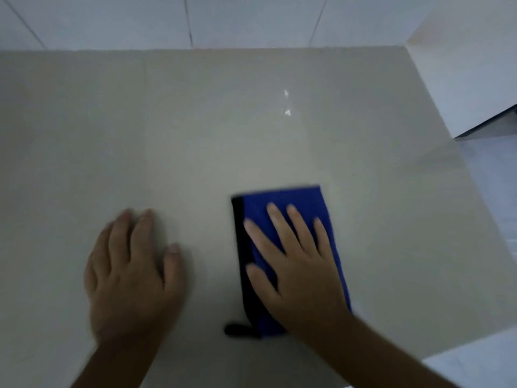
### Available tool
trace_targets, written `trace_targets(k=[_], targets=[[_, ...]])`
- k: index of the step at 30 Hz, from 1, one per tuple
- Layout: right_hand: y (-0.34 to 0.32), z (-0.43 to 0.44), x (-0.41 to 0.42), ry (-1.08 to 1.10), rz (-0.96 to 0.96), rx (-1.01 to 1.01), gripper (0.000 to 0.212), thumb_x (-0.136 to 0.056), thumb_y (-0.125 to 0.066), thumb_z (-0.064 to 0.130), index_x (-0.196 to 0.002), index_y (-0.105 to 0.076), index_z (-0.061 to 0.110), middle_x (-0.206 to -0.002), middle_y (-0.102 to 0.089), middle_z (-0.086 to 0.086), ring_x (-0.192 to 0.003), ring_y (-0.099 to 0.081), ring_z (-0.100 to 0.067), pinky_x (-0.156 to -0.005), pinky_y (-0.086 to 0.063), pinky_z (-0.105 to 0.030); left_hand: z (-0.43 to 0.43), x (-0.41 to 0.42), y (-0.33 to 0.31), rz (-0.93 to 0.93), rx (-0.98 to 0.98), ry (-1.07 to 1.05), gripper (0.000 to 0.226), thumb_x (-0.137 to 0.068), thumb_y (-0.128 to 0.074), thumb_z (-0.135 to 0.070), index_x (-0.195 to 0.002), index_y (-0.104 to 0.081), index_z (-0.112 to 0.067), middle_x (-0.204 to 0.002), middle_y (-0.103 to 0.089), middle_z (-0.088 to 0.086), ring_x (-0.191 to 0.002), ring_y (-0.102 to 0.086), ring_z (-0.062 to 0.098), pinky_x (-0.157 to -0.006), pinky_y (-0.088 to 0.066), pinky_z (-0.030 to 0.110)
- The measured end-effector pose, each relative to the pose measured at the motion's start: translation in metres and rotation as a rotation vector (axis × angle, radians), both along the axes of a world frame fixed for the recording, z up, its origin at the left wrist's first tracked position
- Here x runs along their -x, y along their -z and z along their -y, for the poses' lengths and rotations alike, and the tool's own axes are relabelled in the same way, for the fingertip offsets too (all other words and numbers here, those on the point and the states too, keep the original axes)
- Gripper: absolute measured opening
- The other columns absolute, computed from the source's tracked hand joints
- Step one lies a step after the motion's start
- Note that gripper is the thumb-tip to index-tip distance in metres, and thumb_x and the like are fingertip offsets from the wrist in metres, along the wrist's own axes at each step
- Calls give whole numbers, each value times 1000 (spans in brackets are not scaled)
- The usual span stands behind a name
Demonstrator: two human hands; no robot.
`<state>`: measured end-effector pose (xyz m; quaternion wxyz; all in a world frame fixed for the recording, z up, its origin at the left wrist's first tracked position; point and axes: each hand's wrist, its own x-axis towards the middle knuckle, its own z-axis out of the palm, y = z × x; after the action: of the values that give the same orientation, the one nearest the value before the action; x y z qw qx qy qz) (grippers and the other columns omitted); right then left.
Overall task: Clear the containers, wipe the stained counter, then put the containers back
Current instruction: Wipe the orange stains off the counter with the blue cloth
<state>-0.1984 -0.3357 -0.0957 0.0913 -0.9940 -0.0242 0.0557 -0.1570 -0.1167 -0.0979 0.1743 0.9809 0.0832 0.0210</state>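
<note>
A folded blue cloth [291,200] with a black edge and a small black loop lies on the beige counter [223,121], near its front. My right hand [296,264] rests flat on the cloth with fingers spread, covering its lower half. My left hand [131,273] lies palm down on the bare counter to the left of the cloth, fingers together, holding nothing. No containers are in view. No stain shows on the counter; a small bright glint [286,103] sits beyond the cloth.
A tiled wall [251,21] runs along the back of the counter. A white cabinet or wall block [470,65] stands at the right rear. The counter's right edge drops to a pale floor [495,191].
</note>
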Motion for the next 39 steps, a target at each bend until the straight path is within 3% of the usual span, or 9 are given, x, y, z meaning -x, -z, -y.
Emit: trace_targets(k=[4,9,13,18,21,24,29,35,39], targets=[[-3,29,17,-23,-58,-39,68,-92,-45,62,-156,-27,47,-168,-18,10,-157,-10,-19,-122,-16,-57,5,0,0,-8,26,-53,65,-83,-45,-46,-144,-43,-25,-156,-36,5,-145,-28,31,-115,-24,51],[6,71,-120,86,48,11,67,-91,-36,64,-155,-29,46,-168,-22,4,-155,-16,-26,-122,-10,-59,36,-16,-2,4,93,-108,64,-78,-46,-37,-139,-41,-16,-149,-36,13,-141,-29,38,-117,-23,55],[8,107,-194,59,-36,46,64,-97,-28,63,-158,-16,47,-171,-9,6,-157,-4,-23,-123,0,-55,97,-37,-2,-3,87,67,63,-81,-47,-37,-140,-44,-14,-149,-40,12,-141,-30,35,-117,-19,47],[6,113,-105,102,12,60,65,-98,-26,60,-159,-13,43,-171,-12,3,-157,-8,-27,-123,-11,-57,126,-49,5,45,19,55,63,-86,-47,-41,-143,-47,-14,-152,-42,13,-141,-35,34,-115,-26,47],[3,115,-29,69,0,44,67,-95,-36,61,-158,-19,45,-169,-16,7,-157,-11,-22,-121,-18,-56,128,-50,8,67,-28,56,63,-86,-47,-43,-142,-50,-14,-152,-43,14,-140,-37,35,-113,-27,48],[3,115,-23,54,-19,25,73,-88,-48,62,-156,-28,46,-168,-22,9,-155,-18,-21,-119,-20,-58,130,-53,8,71,-34,42,64,-83,-51,-45,-141,-52,-17,-152,-44,12,-140,-37,35,-113,-27,49],[-2,105,-138,-71,-50,7,69,-92,-31,65,-157,-13,48,-170,-10,10,-157,-3,-21,-123,-8,-59,136,-57,9,130,-29,-3,65,-79,-51,-47,-137,-59,-19,-148,-51,10,-136,-45,35,-109,-33,49],[6,73,-311,-79,-43,-5,68,-95,-24,65,-158,-9,47,-171,-3,7,-157,3,-23,-122,5,-58,136,-61,11,129,-83,-15,68,-76,-47,-53,-135,-61,-21,-146,-53,9,-133,-49,35,-104,-38,49],[8,68,-320,-59,-40,3,65,-97,-21,63,-159,-7,45,-171,-1,5,-157,4,-24,-123,6,-57,137,-63,10,91,-88,-8,69,-76,-46,-53,-137,-59,-23,-148,-52,8,-135,-48,33,-104,-37,50]])
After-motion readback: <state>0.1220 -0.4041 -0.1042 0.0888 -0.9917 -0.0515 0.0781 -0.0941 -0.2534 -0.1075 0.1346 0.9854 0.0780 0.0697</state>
